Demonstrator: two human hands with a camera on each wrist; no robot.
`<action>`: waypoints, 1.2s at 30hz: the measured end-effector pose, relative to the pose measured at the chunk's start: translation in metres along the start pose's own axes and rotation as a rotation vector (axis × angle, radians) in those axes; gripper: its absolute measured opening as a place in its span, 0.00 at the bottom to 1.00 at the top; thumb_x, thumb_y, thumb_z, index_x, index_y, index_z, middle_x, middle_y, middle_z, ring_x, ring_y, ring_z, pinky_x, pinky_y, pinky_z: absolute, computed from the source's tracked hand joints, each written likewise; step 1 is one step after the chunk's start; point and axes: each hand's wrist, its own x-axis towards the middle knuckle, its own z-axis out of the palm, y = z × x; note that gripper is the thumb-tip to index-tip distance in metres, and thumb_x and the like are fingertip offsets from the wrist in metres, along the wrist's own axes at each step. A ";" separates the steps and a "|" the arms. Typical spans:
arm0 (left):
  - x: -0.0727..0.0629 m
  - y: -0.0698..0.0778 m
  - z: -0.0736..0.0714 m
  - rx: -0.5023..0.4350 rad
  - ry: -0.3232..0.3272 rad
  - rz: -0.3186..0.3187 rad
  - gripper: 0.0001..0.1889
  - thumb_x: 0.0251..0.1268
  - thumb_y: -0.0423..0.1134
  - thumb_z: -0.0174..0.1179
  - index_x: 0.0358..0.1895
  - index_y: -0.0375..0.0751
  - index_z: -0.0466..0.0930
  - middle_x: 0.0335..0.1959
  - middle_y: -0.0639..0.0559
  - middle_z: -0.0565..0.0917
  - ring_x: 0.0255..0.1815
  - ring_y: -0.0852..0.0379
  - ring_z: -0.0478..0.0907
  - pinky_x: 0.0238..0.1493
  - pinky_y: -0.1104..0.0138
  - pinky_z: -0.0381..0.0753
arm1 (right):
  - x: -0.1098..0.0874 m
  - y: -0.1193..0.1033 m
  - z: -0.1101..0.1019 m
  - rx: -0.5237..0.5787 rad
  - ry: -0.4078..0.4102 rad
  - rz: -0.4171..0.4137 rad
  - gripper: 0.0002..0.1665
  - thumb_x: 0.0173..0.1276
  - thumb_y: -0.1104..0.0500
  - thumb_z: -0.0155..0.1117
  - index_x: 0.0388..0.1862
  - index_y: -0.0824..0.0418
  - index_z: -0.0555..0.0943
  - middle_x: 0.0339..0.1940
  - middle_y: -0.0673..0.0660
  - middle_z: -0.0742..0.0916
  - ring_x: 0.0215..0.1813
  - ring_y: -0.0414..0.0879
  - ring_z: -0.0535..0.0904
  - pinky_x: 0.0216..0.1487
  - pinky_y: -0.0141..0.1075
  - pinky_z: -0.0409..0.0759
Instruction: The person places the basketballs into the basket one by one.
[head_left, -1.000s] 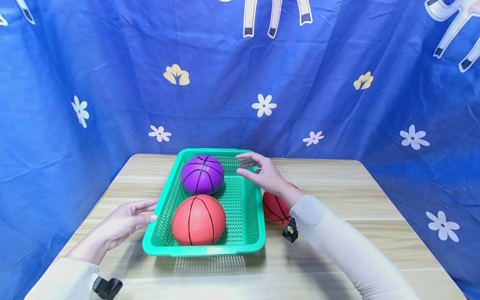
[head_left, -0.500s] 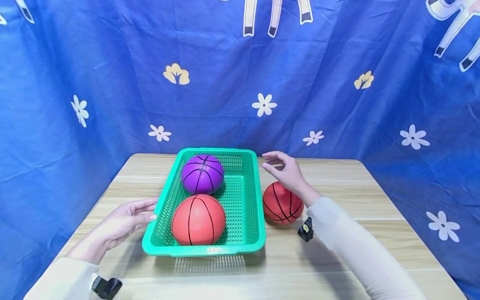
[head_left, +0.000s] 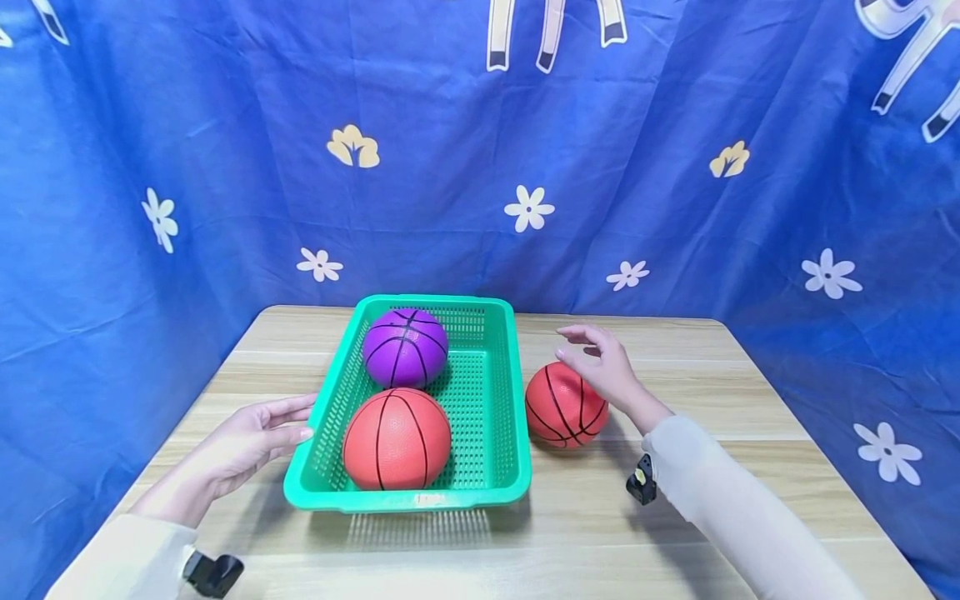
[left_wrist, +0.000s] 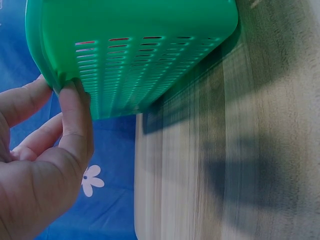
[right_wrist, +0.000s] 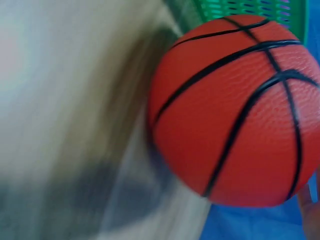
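A green plastic basket (head_left: 375, 502) stands on the table, its rim pinched on the left side between the thumb and fingers of my left hand (head_left: 243, 446). In the left wrist view this hand (left_wrist: 45, 165) has its thumb and a finger on either side of the rim. Inside the basket lie a purple basketball (head_left: 405, 350) at the back and an orange-red one (head_left: 397, 440) at the front. Outside, just right of the basket, a red basketball (head_left: 564, 408) rests on the wood. Over its far right side hovers my right hand (head_left: 609, 368), fingers loosely bent, holding nothing; contact is unclear.
The wooden table (head_left: 675, 500) has a far edge close to a blue printed curtain (head_left: 442, 208), which also hangs at both sides. Black wrist cameras (head_left: 213, 575) sit on both sleeves. The basket's right half shows bare perforated floor.
My right hand has moved from above the basket's right rim rightward and down to the red basketball outside. The left hand and basket have stayed put.
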 end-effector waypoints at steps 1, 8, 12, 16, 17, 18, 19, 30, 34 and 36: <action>0.000 0.000 0.000 0.002 0.000 0.000 0.35 0.68 0.30 0.55 0.69 0.17 0.46 0.65 0.25 0.63 0.50 0.65 0.77 0.53 0.69 0.78 | -0.002 0.008 0.000 -0.015 -0.007 -0.005 0.21 0.63 0.65 0.66 0.54 0.69 0.78 0.54 0.65 0.80 0.57 0.59 0.73 0.57 0.58 0.72; 0.000 0.001 0.001 0.003 0.005 -0.008 0.35 0.68 0.30 0.55 0.69 0.17 0.46 0.65 0.25 0.63 0.50 0.65 0.77 0.52 0.69 0.78 | -0.019 0.046 -0.003 -0.082 -0.075 -0.009 0.33 0.60 0.58 0.70 0.65 0.59 0.72 0.63 0.56 0.74 0.64 0.55 0.67 0.61 0.56 0.67; 0.000 0.001 0.001 0.004 0.005 -0.005 0.35 0.68 0.30 0.55 0.69 0.17 0.46 0.64 0.28 0.65 0.50 0.65 0.77 0.52 0.68 0.78 | -0.028 0.053 -0.005 -0.042 -0.120 0.022 0.40 0.58 0.57 0.72 0.69 0.56 0.67 0.65 0.57 0.71 0.66 0.57 0.63 0.62 0.56 0.67; 0.000 0.001 0.001 0.002 0.006 -0.002 0.35 0.68 0.29 0.55 0.69 0.17 0.46 0.63 0.31 0.67 0.50 0.64 0.77 0.52 0.67 0.78 | -0.035 0.057 -0.008 -0.006 -0.169 0.033 0.46 0.55 0.59 0.74 0.71 0.58 0.63 0.64 0.61 0.69 0.65 0.60 0.62 0.59 0.58 0.71; 0.000 0.001 0.001 0.000 0.005 -0.001 0.35 0.68 0.29 0.55 0.69 0.17 0.46 0.63 0.31 0.68 0.50 0.64 0.77 0.52 0.67 0.78 | -0.037 0.058 -0.008 -0.006 -0.180 0.036 0.47 0.54 0.59 0.75 0.72 0.58 0.63 0.64 0.62 0.68 0.65 0.60 0.63 0.59 0.58 0.71; 0.000 0.001 0.001 -0.001 0.004 0.000 0.35 0.68 0.29 0.55 0.69 0.17 0.46 0.62 0.32 0.68 0.50 0.64 0.77 0.52 0.67 0.78 | -0.038 0.059 -0.009 -0.009 -0.190 0.038 0.49 0.54 0.59 0.75 0.72 0.58 0.62 0.64 0.62 0.68 0.64 0.60 0.64 0.58 0.57 0.72; 0.000 0.001 0.001 -0.002 0.003 0.001 0.35 0.68 0.29 0.55 0.69 0.17 0.46 0.62 0.33 0.69 0.50 0.64 0.77 0.52 0.67 0.78 | -0.039 0.059 -0.010 -0.012 -0.199 0.038 0.50 0.53 0.59 0.76 0.72 0.58 0.62 0.64 0.63 0.68 0.64 0.59 0.65 0.58 0.57 0.73; 0.000 0.001 0.001 0.014 0.005 0.005 0.35 0.68 0.30 0.55 0.69 0.16 0.46 0.63 0.29 0.67 0.50 0.66 0.77 0.52 0.68 0.78 | -0.048 0.067 -0.015 -0.053 -0.273 0.113 0.59 0.46 0.58 0.81 0.74 0.55 0.57 0.65 0.65 0.67 0.63 0.60 0.66 0.52 0.50 0.79; 0.000 0.001 0.001 0.014 0.002 0.003 0.35 0.68 0.30 0.55 0.69 0.16 0.46 0.64 0.26 0.64 0.50 0.66 0.77 0.53 0.68 0.78 | -0.049 0.056 -0.014 -0.002 -0.282 0.138 0.57 0.47 0.63 0.79 0.74 0.60 0.57 0.65 0.68 0.68 0.62 0.65 0.68 0.50 0.49 0.81; -0.001 0.001 0.001 0.012 0.001 0.003 0.35 0.69 0.30 0.55 0.69 0.16 0.46 0.64 0.24 0.63 0.50 0.66 0.77 0.53 0.68 0.78 | -0.049 0.047 -0.015 0.041 -0.278 0.153 0.56 0.48 0.65 0.78 0.73 0.61 0.58 0.65 0.69 0.69 0.61 0.65 0.69 0.48 0.46 0.82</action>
